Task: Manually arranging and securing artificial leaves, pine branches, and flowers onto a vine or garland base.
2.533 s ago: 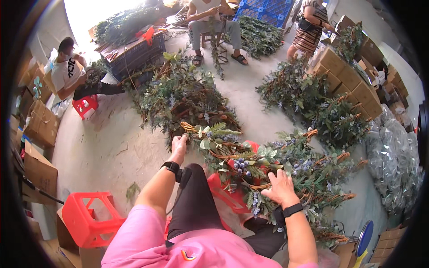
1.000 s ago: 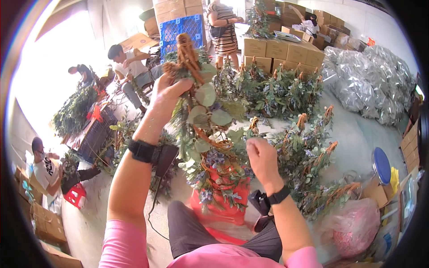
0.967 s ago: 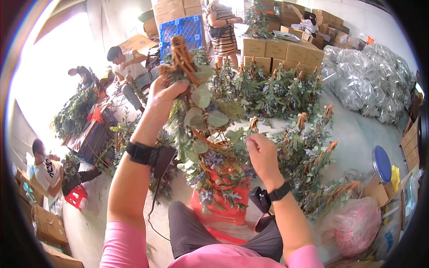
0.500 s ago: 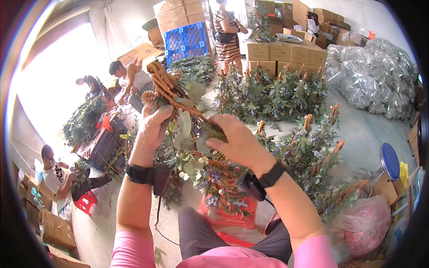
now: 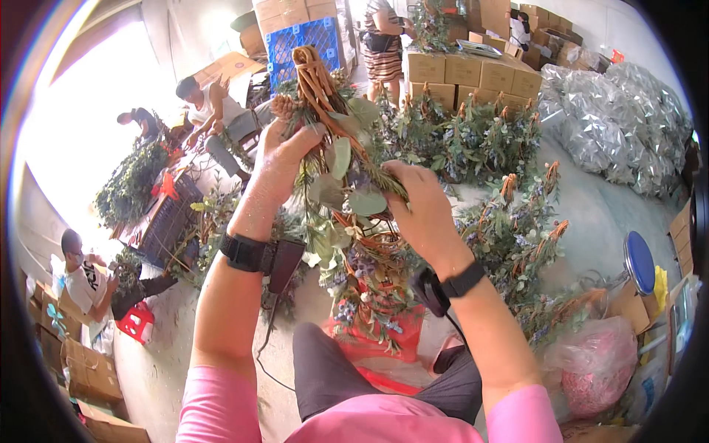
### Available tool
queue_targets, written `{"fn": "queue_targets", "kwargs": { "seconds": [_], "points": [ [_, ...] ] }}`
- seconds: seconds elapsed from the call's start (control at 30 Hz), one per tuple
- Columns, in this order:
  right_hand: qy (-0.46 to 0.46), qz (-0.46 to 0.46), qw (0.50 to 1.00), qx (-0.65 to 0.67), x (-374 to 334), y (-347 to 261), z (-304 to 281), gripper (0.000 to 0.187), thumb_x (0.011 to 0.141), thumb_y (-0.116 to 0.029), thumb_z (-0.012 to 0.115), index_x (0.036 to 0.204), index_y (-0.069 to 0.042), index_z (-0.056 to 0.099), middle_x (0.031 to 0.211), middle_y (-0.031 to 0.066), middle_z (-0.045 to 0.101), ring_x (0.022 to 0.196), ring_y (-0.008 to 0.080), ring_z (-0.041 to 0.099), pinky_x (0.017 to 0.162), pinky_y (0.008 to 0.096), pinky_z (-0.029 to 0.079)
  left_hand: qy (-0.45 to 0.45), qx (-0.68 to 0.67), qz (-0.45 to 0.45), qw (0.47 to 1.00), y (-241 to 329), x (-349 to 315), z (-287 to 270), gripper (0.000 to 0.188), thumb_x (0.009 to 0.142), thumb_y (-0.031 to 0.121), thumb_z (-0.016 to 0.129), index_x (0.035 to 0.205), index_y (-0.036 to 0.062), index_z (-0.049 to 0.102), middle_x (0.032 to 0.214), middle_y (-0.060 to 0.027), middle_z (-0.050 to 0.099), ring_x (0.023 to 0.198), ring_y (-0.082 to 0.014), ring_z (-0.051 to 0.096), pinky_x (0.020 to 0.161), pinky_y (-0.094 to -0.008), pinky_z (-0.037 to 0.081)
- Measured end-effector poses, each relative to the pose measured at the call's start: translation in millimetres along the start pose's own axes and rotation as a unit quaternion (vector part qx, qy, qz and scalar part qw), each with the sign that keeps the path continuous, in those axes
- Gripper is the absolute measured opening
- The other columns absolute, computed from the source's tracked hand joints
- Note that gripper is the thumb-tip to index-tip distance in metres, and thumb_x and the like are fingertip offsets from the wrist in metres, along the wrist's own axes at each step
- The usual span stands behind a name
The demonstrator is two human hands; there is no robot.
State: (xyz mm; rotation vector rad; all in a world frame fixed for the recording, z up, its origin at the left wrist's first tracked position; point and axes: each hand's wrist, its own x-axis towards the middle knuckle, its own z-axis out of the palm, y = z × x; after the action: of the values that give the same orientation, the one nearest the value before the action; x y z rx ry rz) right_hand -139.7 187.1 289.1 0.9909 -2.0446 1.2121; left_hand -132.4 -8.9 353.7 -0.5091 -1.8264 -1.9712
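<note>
Both hands hold up a hanging swag of artificial greenery [image 5: 342,235] in front of me. Its brown twig handle [image 5: 314,77] is bound into a loop at the top. Near the handle sits a pine cone [image 5: 285,107], and round green leaves, pine sprigs and bluish-purple berries hang below. My left hand [image 5: 281,159] is closed round the left of the swag, just under the pine cone, its thumb across the stems. On the swag's right side, my right hand [image 5: 425,210] pinches a green sprig; its fingertips are partly hidden by leaves.
Finished-looking swags [image 5: 509,258] stand in rows to the right. Behind them are stacked cartons [image 5: 461,74] and a heap of silvery wrapped bundles [image 5: 620,125]. Several people work at the left and back. A blue round stool [image 5: 642,264] and a pink-filled plastic bag [image 5: 594,369] stand at right.
The swag has moved right and its handle stands more upright. My left hand has moved up and right with it; my right hand has shifted to the right, still at the foliage.
</note>
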Motion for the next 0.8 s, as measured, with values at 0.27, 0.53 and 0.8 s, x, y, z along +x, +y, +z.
{"fn": "queue_targets", "kwargs": {
  "seconds": [0.27,0.53,0.8],
  "points": [
    [0.043,0.059,0.994,-0.083,-89.9,11.3,34.2,0.021,0.068,-0.002,0.058,0.089,-0.002,0.052,0.088,0.0119,0.051,0.086,0.0303,0.049,0.075,0.0363,0.042,-0.024,0.028,-0.010,0.999,-5.2,12.3,18.1,0.027,0.077,0.013,0.055,0.101,0.0007,0.055,0.090,-0.0023,0.058,0.078,-0.0087,0.052,0.072,-0.0247,0.042],
    [-0.030,0.002,0.985,-0.169,-89.4,11.2,45.1,0.013,0.069,-0.010,0.059,0.066,-0.003,0.048,0.072,0.0106,0.047,0.073,0.0285,0.048,0.063,0.0351,0.042,0.000,0.030,-0.011,0.999,-9.6,14.3,20.7,0.029,0.076,0.013,0.056,0.102,-0.0003,0.055,0.090,-0.0011,0.057,0.078,-0.0076,0.051,0.073,-0.0247,0.042],
    [-0.096,0.359,0.824,0.428,-55.3,3.9,19.0,0.013,0.073,-0.003,0.050,0.060,-0.003,0.048,0.064,0.0035,0.053,0.055,0.0128,0.052,0.054,0.0283,0.043,0.006,0.048,-0.003,0.999,-7.3,12.3,22.3,0.028,0.076,0.013,0.055,0.101,-0.0009,0.054,0.088,-0.0016,0.057,0.077,-0.0073,0.050,0.071,-0.0237,0.042]
  ]
}}
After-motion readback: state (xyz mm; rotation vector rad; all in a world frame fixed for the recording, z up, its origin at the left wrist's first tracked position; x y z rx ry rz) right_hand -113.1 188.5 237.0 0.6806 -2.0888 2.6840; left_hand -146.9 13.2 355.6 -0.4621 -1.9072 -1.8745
